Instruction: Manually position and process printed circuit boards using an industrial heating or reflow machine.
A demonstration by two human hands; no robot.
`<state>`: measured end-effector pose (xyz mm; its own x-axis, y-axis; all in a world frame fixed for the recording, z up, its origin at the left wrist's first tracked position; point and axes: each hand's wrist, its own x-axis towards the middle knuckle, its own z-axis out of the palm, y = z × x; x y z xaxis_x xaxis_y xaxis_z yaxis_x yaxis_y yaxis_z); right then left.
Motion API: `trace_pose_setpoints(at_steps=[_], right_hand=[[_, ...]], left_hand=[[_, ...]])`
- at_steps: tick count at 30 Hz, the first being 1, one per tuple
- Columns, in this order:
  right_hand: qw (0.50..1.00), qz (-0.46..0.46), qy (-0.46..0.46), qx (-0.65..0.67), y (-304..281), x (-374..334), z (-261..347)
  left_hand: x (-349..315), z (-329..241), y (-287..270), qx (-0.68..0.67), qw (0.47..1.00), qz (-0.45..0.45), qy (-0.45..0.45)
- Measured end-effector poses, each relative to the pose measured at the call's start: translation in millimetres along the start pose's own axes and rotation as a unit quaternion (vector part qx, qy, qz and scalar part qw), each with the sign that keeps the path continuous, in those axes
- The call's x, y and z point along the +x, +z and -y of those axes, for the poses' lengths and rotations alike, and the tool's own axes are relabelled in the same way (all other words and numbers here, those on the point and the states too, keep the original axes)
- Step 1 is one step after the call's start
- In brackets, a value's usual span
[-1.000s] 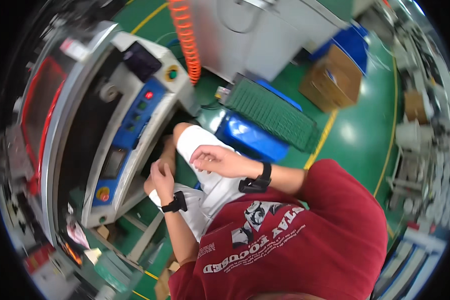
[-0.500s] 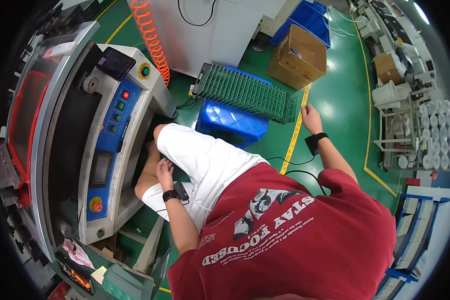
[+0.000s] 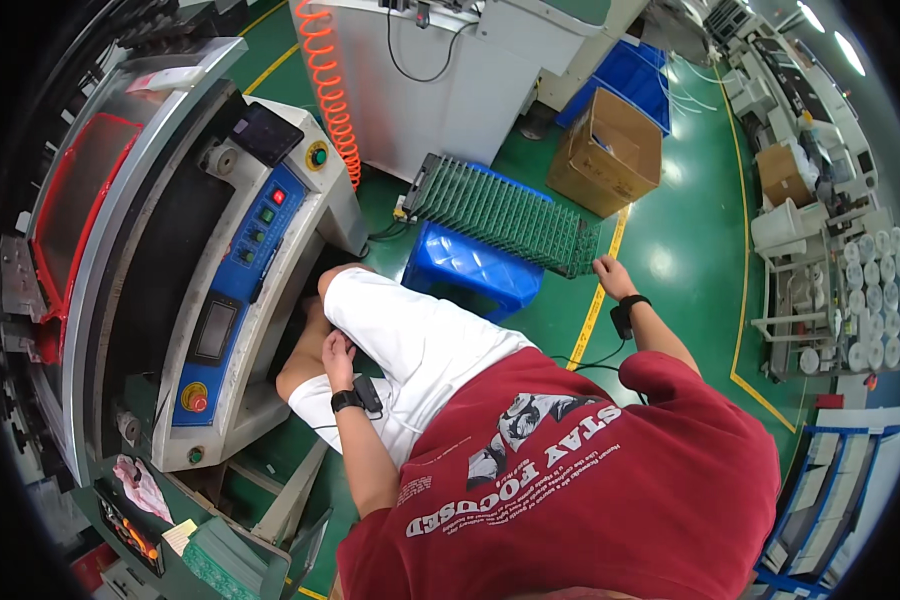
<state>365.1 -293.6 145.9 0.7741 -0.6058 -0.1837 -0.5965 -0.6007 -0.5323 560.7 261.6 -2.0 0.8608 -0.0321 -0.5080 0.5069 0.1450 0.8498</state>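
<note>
A long rack (image 3: pixel 505 212) filled with upright green circuit boards lies across a blue plastic stool (image 3: pixel 475 265). My right hand (image 3: pixel 613 278) is at the rack's right end, thumb and fingers closed at the edge of the endmost circuit board (image 3: pixel 583 257). That board still stands in line with the others. Over my bent knee rests my left hand (image 3: pixel 338 355), its fingers loosely curled with nothing visible in them. Both wrists carry a black strap with a small device.
On the left stands a machine with a blue control panel (image 3: pixel 238 285) and a red-edged frame (image 3: pixel 80 215). An orange coiled hose (image 3: pixel 328 95) hangs behind the rack. A cardboard box (image 3: pixel 605 150) and blue bin (image 3: pixel 625 85) sit on the floor beyond. Shelving (image 3: pixel 795 285) lines the right.
My right hand has come down to the end of the rack, where it was apart before. The left hand stays by the knee with its fingers more curled. The whole view has shifted slightly.
</note>
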Motion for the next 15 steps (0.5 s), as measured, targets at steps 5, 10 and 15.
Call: trace_pose_setpoints(at_steps=[5,10,15], right_hand=[[1.000,0.002,-0.020,0.022,-6,9,-13],[0.990,0.046,0.071,0.111,-49,12,6],[0.958,0.124,0.084,0.246,-141,-19,86]], left_hand=[[-2,-7,15,0.019,1.000,0.013,-0.006],[-4,-6,4,0.019,1.000,0.009,-0.002],[-2,-3,5,0.023,1.000,-0.003,-0.008]])
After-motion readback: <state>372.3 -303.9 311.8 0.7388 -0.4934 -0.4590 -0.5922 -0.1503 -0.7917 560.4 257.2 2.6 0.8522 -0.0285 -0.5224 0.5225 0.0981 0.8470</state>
